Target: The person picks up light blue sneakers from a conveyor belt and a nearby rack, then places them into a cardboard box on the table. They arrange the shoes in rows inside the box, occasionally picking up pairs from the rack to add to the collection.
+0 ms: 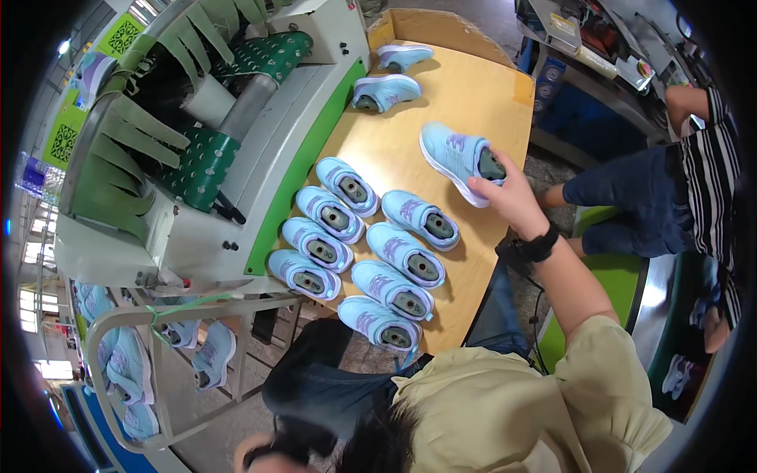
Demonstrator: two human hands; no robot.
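My right hand [511, 191] grips a light blue sneaker [448, 150] at its heel end, above the right side of the wooden table [473, 87]. The sneaker has purple laces, a white sole and a dark last inside; its toe points to the far left. Two rows of similar sneakers [398, 254] with lasts in them stand on the near part of the table. Farther back, two more sneakers [388, 92] lie on their sides by the green edge. Low at the picture's edge is part of my left hand or wrist [272, 461], blurred, its fingers hidden.
A pale machine [189, 244] with green flaps [126, 142] and a dotted green belt borders the table's left. Below it, a metal rack [165, 441] holds more blue sneakers. A cardboard edge [449, 31] lines the table's back. At right, another person [631, 201] stands by a green surface.
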